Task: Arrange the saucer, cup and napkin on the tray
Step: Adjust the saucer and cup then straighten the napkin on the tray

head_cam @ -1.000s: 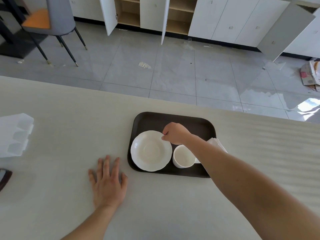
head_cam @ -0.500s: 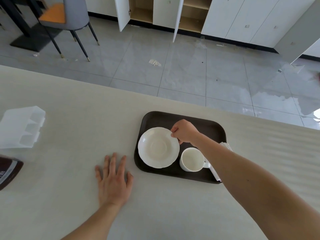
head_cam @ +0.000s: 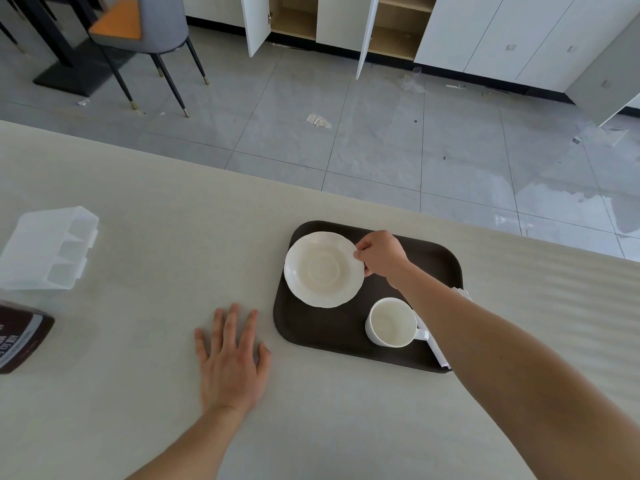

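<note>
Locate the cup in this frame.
The cup stands upright at the near right of the tray, handle toward the napkin, nearer than the saucer gripped by the right hand.

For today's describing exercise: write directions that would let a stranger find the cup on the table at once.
Find the dark brown tray on the pale table. On it, look at the near right part, beside the folded napkin at the tray's right edge. The cup is white, deep and has a handle, unlike the flat scalloped saucer further back.
</note>
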`<state>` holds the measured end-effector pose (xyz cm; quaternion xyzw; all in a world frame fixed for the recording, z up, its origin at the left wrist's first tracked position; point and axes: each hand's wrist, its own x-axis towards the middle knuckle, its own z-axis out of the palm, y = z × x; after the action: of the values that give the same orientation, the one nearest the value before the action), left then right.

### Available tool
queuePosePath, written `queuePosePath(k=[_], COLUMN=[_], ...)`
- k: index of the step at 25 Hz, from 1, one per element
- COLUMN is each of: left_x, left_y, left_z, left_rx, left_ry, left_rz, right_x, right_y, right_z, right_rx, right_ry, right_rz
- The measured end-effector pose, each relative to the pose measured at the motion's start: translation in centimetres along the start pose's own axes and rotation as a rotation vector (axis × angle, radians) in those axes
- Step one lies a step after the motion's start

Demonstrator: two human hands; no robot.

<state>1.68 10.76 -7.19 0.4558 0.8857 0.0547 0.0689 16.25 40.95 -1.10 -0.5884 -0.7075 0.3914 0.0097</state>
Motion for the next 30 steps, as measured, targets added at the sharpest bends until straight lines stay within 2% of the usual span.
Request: queuePosePath(k=[6, 17, 30], left_x=[-0.01, -0.12, -0.12], left_y=[-0.04, -0.04, -0.12], left_z=[0.01, 0.09, 0.15], left_rx=[0.001, -0.012, -0.016], left_ry=[0.006, 0.015, 0.024], left_rz=[0.001, 0.006, 0.011], right_x=[0.03, 0.12, 0.02], right_y=[0.35, 0.01, -0.16], right_z=[0.34, 0.78, 0.77], right_rx=[0.114, 0.256, 0.397], right_ry=[0.077, 0.109, 0.037], right_rz=[0.056, 0.137, 0.213])
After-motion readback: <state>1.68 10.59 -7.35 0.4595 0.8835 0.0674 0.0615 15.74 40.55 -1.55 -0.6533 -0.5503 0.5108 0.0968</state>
